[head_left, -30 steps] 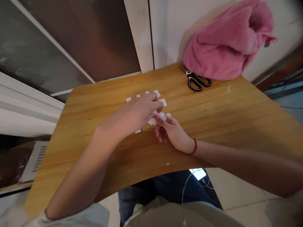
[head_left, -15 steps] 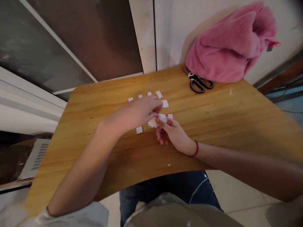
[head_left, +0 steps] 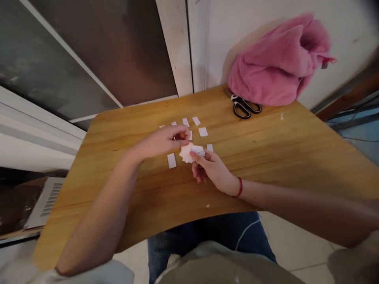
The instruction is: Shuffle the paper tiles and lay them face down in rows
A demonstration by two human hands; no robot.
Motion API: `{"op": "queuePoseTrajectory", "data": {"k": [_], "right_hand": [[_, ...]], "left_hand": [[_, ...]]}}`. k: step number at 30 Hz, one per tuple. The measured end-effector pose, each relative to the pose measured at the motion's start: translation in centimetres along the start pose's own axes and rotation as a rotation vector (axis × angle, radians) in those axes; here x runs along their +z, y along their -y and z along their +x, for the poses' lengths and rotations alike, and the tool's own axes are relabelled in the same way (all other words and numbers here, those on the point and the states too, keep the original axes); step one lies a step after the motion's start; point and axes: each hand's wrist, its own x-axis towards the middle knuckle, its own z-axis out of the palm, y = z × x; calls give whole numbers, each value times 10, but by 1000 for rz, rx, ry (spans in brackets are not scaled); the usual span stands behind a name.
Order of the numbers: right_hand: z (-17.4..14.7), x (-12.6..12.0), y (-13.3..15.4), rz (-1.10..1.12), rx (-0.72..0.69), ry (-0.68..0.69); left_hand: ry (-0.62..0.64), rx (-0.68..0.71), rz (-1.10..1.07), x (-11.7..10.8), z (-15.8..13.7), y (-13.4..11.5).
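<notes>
Dim indoor light covering table [head_left: 266,157], wide lens bowing its edge. Soft shadow falling on wall [head_left: 233,23] left of pink plush bundle [head_left: 271,67]. Dark panes [head_left: 133,43] showing hazy reflections. Lower corners looking blurred, upper-right corner falling dark. Marks on paper slips [head_left: 186,152] looking unreadably faint.

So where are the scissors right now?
In the head view, the scissors lie right of centre near the far edge of the table, beside the pink plush bundle.

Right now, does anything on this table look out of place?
A tiny white scrap lies near the front edge of the table, and white bits lie right of the scissors. They look stray, apart from the laid-out paper pieces.
</notes>
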Motion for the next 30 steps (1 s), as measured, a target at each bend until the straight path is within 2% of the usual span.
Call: {"op": "queuePoseTrajectory", "data": {"k": [5,11,15,20,23,26,30], "right_hand": [[-1,0,-1,-71,-4,59],[-1,1,-1,-85,6,101],[2,1,-1,-61,14,90],[3,0,-3,-68,14,87],[0,1,-3,-95,22,95],[-2,1,-2,-126,19,99],[-2,1,1,-157,8,101]], "left_hand": [[-112,-74,-273,20,-18,18],[-386,-80,-324,49,-32,23],[-509,-73,-149,57,-39,21],[-528,-8,182,58,-48,17],[-537,4,235,61,-50,14],[-571,-38,95,64,-47,14],[-548,-70,-305,65,-40,17]]}}
